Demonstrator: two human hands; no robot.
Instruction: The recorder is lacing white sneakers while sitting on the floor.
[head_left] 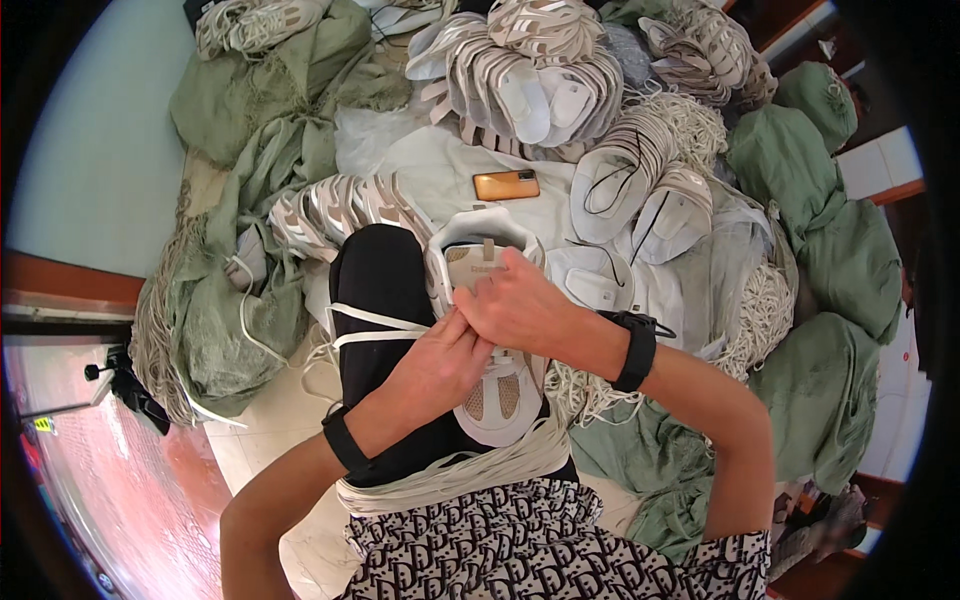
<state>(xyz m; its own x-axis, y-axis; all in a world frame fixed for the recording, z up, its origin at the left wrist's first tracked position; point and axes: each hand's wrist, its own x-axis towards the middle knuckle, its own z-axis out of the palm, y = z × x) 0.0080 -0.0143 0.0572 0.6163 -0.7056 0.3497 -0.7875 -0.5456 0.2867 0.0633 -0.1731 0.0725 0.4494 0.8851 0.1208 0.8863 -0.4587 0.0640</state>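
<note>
From the head view, we see a white shoe (490, 330) lying on a lap, and our hands hide its middle. Its long way runs up and down the picture, with the toe near us and the heel far away. Our left hand (440, 365) pinches a white lace (375, 325). Our right hand (520, 305) curls over the shoe's tongue, but we cannot tell what its fingers grip

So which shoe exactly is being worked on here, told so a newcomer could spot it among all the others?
Start at the person's black-clad knee in the middle of the picture. The white shoe lies along it, toe toward the person, with both hands, left hand and right hand, on its laces. Unlike the nested stacked shoes beyond, it lies singly.
</note>
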